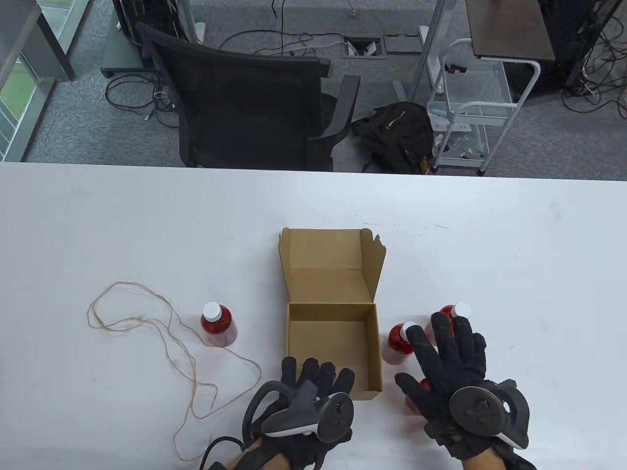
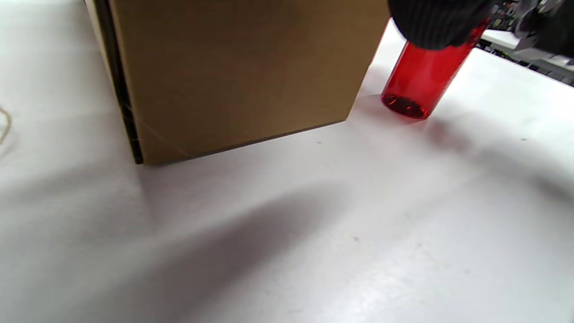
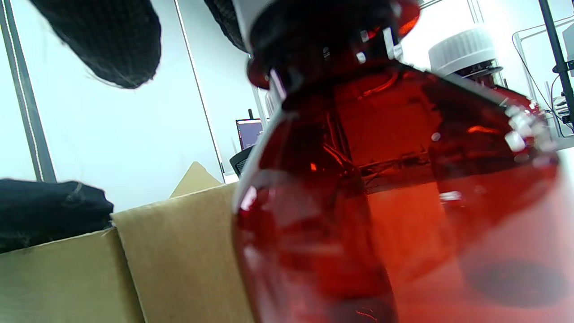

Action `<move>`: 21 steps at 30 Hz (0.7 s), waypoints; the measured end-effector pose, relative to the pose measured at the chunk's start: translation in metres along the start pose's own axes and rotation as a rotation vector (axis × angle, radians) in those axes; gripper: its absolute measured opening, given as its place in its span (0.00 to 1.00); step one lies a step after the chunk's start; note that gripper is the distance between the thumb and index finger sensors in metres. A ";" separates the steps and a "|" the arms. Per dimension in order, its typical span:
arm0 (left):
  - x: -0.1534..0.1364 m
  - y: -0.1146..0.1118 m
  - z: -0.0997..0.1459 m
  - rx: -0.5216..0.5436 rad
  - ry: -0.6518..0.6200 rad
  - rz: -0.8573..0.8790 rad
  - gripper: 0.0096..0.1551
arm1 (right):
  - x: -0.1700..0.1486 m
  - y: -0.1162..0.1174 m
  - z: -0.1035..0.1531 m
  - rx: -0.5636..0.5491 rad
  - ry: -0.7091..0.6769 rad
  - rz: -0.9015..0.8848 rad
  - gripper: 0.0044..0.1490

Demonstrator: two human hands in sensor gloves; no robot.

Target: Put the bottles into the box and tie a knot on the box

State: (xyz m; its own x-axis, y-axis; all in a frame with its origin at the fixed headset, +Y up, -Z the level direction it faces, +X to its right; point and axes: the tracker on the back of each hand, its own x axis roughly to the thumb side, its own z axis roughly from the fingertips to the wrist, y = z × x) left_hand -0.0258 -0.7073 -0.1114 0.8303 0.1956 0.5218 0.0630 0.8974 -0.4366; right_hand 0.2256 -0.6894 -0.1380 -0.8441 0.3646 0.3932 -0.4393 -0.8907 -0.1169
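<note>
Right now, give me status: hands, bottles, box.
Left hand rests open at the box near wall. Right hand open, spread over three bottles. Fourth bottle left of box, by the string. Box empty, lid up.

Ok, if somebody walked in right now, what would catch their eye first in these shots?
Probably the red bottles clustered right of the open box, with the right hand spread over them. Next, the lone bottle left of the box, beside the looping string. The left hand sits at the box's near edge.
</note>
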 end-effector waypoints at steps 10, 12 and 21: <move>-0.057 0.065 0.052 0.792 0.134 0.187 0.64 | 0.000 -0.001 0.000 -0.007 -0.002 -0.008 0.52; -0.084 0.069 0.058 0.867 0.231 0.246 0.66 | 0.000 0.000 0.000 -0.005 -0.002 -0.009 0.52; -0.200 0.029 0.056 0.837 0.570 0.589 0.70 | 0.000 -0.001 0.000 -0.006 -0.001 -0.011 0.52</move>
State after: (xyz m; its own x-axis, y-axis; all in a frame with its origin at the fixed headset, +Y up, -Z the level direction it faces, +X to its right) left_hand -0.2207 -0.6981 -0.1874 0.7509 0.6533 -0.0972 -0.6222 0.7490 0.2279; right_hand 0.2263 -0.6889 -0.1381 -0.8386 0.3744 0.3957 -0.4508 -0.8848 -0.1182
